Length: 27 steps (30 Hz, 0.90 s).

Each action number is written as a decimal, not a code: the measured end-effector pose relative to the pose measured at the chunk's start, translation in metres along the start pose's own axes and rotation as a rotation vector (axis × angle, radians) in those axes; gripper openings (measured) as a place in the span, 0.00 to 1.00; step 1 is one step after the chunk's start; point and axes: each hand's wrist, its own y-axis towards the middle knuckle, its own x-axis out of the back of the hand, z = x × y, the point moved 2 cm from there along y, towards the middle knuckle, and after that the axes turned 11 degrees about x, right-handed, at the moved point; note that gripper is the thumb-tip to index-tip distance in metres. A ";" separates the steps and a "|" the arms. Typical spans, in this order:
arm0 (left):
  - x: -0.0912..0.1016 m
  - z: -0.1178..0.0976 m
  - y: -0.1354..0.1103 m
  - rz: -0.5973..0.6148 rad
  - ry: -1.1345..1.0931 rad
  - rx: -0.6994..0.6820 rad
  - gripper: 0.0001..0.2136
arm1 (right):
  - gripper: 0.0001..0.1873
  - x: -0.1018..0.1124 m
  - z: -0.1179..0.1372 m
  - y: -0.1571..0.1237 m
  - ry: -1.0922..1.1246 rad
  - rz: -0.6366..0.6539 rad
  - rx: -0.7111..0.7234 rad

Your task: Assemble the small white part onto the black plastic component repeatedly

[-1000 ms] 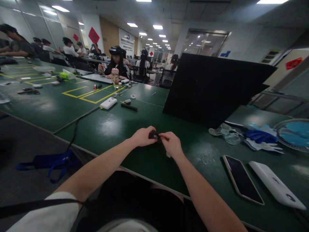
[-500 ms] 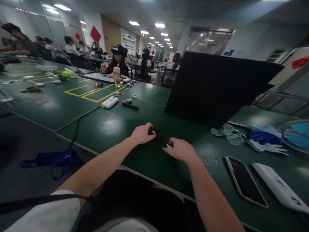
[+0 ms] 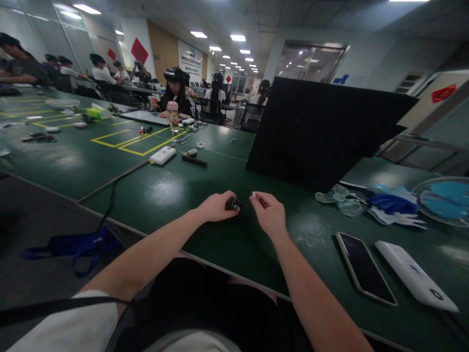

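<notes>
My left hand (image 3: 219, 207) is closed on a small dark case-like object (image 3: 236, 205), which has a pale round spot on the side facing me. To its right, a short gap away, my right hand (image 3: 269, 211) pinches a small white piece (image 3: 253, 195) between thumb and fingertips. The white piece is too small to name. Both hands are just above the green tabletop (image 3: 220, 244), near its front edge, and the two held things are apart from each other.
A large black panel (image 3: 315, 132) stands ahead to the right. On the right lie a phone (image 3: 366, 268), a white power bank (image 3: 414, 276), blue-and-white gloves (image 3: 394, 208) and a fan blade (image 3: 342, 198). A white device (image 3: 163, 155) and a black bar (image 3: 194, 160) lie ahead left. A person (image 3: 176, 98) sits opposite.
My right hand has moved up and turned, lifting the white piece level with my left hand. The dark object in my left hand has tilted and shows more of its face.
</notes>
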 end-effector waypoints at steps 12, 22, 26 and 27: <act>-0.004 0.009 0.006 -0.059 0.002 -0.005 0.22 | 0.10 -0.016 0.002 -0.003 -0.043 0.248 0.092; -0.007 0.011 0.008 -0.074 -0.001 -0.018 0.23 | 0.13 -0.017 -0.016 -0.001 0.100 0.216 -0.042; -0.004 0.009 0.005 -0.051 -0.003 -0.031 0.24 | 0.13 -0.015 -0.014 -0.001 0.094 0.252 -0.055; -0.004 0.008 0.005 -0.052 0.000 -0.032 0.24 | 0.12 -0.014 -0.011 -0.001 0.065 0.265 -0.025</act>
